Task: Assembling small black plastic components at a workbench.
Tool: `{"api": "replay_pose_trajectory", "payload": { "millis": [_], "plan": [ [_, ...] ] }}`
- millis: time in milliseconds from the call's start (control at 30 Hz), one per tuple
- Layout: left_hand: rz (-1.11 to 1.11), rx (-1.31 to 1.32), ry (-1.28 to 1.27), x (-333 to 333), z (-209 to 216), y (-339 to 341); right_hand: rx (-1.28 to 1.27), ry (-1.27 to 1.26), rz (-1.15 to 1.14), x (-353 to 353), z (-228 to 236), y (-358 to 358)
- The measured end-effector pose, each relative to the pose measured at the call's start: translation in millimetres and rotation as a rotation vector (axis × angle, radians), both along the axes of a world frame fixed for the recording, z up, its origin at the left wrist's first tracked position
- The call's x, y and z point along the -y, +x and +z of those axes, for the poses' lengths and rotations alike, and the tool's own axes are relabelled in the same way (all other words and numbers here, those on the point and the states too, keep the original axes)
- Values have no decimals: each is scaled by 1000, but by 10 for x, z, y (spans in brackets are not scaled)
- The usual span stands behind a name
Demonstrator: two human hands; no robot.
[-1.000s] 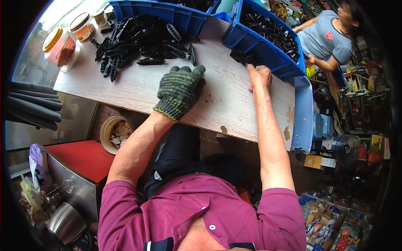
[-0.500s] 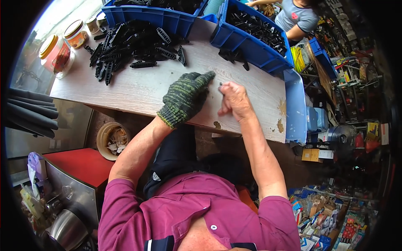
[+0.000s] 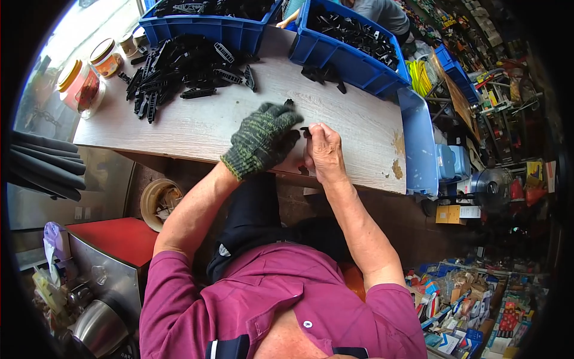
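Pairing parts, seemingly: gloved left hand, fingers curled around a black part, tip protruding; bare right hand, thumb and finger pinching a small black piece beside the glove, above the table. Next move likely calls for steady alignment.

We see on the left hand a glove, which is black with many thin green bands. The small piece at the right fingers is black, and the heaped parts are also black. The worktop has a whitish colour with grey wood-grain lines, and brown patches near its right edge. Both crates are strong blue, while the tray is of paler blue. We notice a plain magenta shirt with a white button, a red cabinet top and a bright yellow coil.
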State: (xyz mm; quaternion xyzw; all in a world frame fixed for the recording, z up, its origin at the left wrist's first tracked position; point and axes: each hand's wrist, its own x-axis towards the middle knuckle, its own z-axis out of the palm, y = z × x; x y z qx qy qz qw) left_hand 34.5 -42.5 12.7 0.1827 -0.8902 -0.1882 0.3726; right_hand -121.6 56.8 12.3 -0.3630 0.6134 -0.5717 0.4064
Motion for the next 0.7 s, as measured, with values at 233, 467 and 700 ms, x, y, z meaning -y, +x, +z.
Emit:
{"api": "replay_pose_trajectory", "payload": {
  "millis": [233,467,700],
  "plan": [
    [-37,388,-229,518,42,-106,273,-35,-173,-32,65,79],
    [-30,315,-275,383,38,-44,276,-105,-245,-52,43,93],
    [-106,-134,289,-113,-119,-49,295,-144,-387,-13,3,92]
  ]
}}
